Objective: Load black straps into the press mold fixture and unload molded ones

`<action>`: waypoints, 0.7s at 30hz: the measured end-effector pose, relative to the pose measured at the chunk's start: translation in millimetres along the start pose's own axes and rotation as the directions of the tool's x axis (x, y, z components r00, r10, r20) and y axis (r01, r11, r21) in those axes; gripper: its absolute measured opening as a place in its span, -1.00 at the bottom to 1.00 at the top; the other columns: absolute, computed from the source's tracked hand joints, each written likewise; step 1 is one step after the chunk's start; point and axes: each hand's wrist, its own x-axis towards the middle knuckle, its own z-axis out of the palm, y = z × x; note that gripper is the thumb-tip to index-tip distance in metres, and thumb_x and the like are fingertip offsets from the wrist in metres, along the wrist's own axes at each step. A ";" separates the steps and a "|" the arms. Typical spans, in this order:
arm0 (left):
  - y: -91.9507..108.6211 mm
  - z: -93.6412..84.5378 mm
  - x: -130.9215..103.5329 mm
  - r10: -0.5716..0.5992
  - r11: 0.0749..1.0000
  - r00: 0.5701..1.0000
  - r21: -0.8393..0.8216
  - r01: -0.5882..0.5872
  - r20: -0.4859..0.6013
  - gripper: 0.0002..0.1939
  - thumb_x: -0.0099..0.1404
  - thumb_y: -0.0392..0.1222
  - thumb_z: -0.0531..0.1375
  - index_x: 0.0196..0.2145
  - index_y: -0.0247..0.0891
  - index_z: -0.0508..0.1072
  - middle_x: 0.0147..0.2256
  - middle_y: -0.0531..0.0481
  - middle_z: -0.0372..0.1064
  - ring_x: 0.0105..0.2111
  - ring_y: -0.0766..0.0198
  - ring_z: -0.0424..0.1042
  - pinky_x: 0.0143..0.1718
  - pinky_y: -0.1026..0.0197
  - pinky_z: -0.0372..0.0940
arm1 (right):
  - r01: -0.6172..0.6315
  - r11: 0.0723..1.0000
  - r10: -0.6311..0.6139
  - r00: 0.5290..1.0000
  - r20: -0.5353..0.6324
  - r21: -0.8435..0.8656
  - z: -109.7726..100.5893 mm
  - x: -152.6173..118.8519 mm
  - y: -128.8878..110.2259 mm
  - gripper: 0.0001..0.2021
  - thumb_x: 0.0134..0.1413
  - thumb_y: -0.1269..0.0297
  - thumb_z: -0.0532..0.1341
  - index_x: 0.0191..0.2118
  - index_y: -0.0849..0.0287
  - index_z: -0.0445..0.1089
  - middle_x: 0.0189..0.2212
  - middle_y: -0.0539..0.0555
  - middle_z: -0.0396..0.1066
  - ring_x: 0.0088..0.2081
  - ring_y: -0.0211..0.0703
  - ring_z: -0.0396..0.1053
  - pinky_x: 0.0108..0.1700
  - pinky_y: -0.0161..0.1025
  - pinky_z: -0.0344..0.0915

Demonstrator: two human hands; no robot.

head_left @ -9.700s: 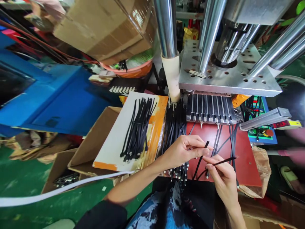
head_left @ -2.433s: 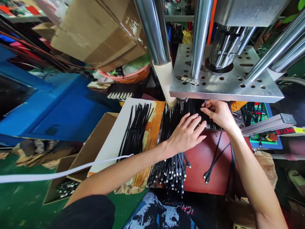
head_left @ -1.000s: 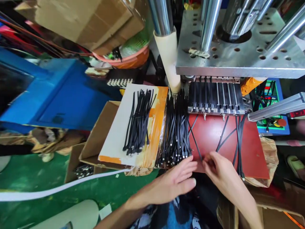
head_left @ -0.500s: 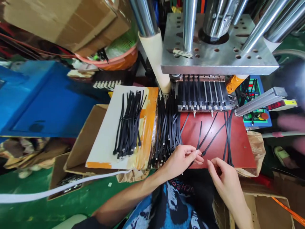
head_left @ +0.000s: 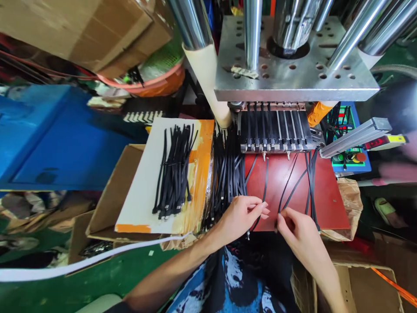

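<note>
Black cable (head_left: 266,182): over the near-left part of the red table (head_left: 329,204), stretching far from the left hand.
Left hand (head_left: 243,213): thumb and fingers pinched on that cable close to its near end, the connector (head_left: 248,235) sticking out on the near side.
Right hand (head_left: 298,230): just right of the left hand, fingers curled in at the near ends of two loose cables (head_left: 295,188); the fingertips hide whether they grip either one.
Crossed cables (head_left: 311,191): farther right on the table.
Slotted block (head_left: 282,134): at the table's far side, strands in its left slots, a metal plate (head_left: 293,82) above.
Cable pile (head_left: 228,174): left of the red surface.
Tied bundle (head_left: 172,174): farther left, on a white-and-orange board (head_left: 140,191).
</note>
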 end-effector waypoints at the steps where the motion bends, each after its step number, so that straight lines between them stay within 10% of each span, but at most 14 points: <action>1: -0.1 1.9 3.8 -0.021 0.997 0.998 -0.070 0.025 0.055 -0.56 0.41 0.14 0.27 -0.23 -0.37 0.63 -0.20 -0.28 0.69 -0.15 0.03 0.70 -0.12 0.16 0.54 | 0.053 0.991 -0.062 0.995 0.072 0.119 -3.7 -10.9 1.5 -0.66 0.45 0.19 0.09 -0.43 0.11 0.27 -0.54 -0.05 0.31 -0.49 -0.24 0.26 -0.40 -0.30 0.15; 8: 11.8 12.9 4.3 -0.022 0.838 0.975 -0.528 0.140 0.223 -0.51 0.25 0.17 0.42 -0.20 -0.40 0.61 -0.35 -0.21 0.66 -0.38 0.18 0.65 -0.25 0.22 0.52 | 0.055 0.956 -0.168 0.908 0.384 0.288 -24.7 -47.6 23.0 -0.88 0.22 0.16 0.37 -0.28 0.06 0.58 -0.39 -0.04 0.51 -0.36 -0.19 0.42 -0.30 -0.31 0.31; 16: 3.2 39.2 -28.5 -0.025 0.936 0.999 -0.350 0.035 0.033 -0.51 0.42 0.27 0.24 -0.34 -0.24 0.35 -0.63 0.23 0.14 -0.71 0.51 0.06 -0.68 0.43 0.01 | 0.012 0.763 0.007 1.000 -0.027 0.646 -12.8 -0.2 -3.8 -0.78 0.32 0.07 0.32 -0.16 0.12 0.51 -0.35 -0.01 0.45 -0.34 -0.21 0.40 -0.31 -0.31 0.37; 21: -13.4 49.3 -17.7 -0.105 0.851 0.994 -0.520 0.069 -0.040 -0.52 0.39 0.29 0.25 -0.28 -0.21 0.33 -0.61 0.27 0.03 -0.68 0.50 -0.10 -0.68 0.41 -0.12 | 0.285 0.812 -0.240 0.959 -0.155 0.510 -1.7 -11.7 -8.4 -0.67 0.35 0.36 0.24 0.17 -0.03 0.48 -0.18 0.05 0.45 -0.18 -0.18 0.46 -0.11 -0.27 0.46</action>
